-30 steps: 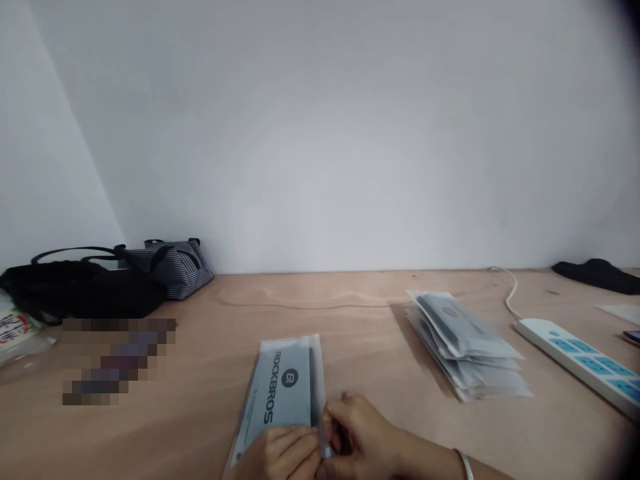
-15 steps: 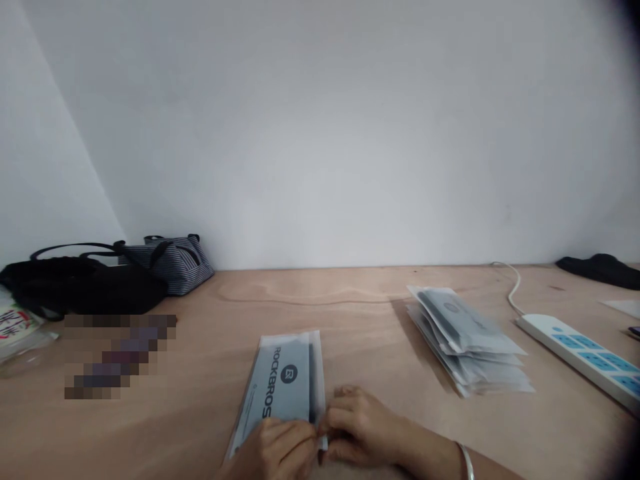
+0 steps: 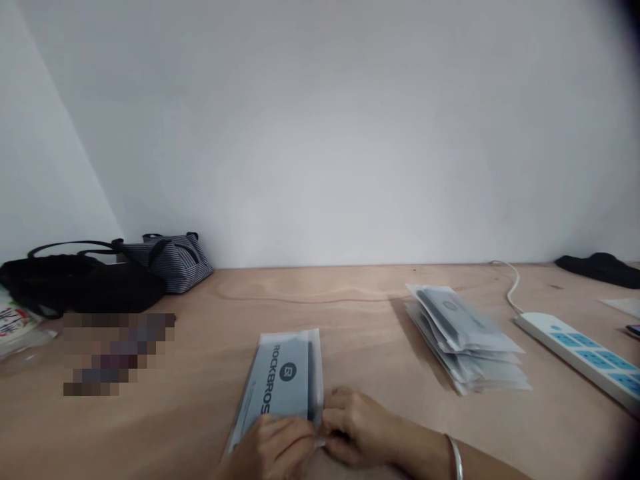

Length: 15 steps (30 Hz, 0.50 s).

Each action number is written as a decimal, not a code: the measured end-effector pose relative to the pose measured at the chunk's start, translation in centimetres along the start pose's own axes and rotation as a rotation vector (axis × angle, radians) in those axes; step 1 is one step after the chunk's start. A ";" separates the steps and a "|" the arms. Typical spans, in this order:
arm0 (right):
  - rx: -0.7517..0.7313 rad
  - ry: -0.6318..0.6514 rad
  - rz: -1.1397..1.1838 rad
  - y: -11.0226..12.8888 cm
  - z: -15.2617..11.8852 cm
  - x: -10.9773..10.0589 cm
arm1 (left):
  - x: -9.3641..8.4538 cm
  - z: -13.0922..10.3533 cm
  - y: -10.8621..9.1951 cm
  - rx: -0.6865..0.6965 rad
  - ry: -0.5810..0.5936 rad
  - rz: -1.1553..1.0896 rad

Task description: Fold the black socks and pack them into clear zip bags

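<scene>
A clear plastic zip bag (image 3: 284,373) lies flat on the table in front of me, with a grey ROCKBROS card and something dark along its right side inside. My left hand (image 3: 280,445) is closed at the near end of the bag and covers that part of it. Close beside it, my right hand (image 3: 357,427) pinches the bag's near right corner between thumb and fingers. A silver bangle (image 3: 455,457) circles the right wrist. The fingertips of both hands almost meet at the bag's edge.
A stack of several similar packed bags (image 3: 465,340) lies to the right. Beyond it is a white power strip (image 3: 575,353) with a cable. Black (image 3: 85,283) and striped bags (image 3: 183,263) rest at the back left against the wall. A pixelated patch hides something at left.
My right hand has shifted slightly at the bag's corner, and its fingers are more tightly curled. The bag has stayed almost in place.
</scene>
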State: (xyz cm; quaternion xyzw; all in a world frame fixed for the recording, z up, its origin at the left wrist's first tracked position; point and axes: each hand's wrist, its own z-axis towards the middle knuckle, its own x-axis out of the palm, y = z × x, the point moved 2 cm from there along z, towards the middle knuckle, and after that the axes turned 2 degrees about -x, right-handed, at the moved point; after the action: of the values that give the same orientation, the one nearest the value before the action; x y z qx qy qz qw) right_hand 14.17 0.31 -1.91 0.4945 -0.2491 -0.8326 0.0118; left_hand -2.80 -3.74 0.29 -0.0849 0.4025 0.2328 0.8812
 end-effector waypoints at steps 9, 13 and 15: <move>0.705 -0.263 0.217 -3.7 2.4 -2.0 | -0.7 2.3 5.4 -0.576 0.190 0.075; 0.774 -0.240 0.154 -4.5 4.8 -1.7 | 1.8 1.4 7.7 -0.844 0.268 0.099; 0.832 -0.244 0.108 -4.1 5.9 -1.6 | 2.5 0.8 7.9 -0.882 0.272 0.073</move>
State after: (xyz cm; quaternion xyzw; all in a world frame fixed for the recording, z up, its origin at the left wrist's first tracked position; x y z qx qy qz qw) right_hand 11.04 6.74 -0.07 0.3415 -0.5884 -0.7118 -0.1745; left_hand -4.61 4.28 -0.69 -0.4674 0.3798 0.3993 0.6912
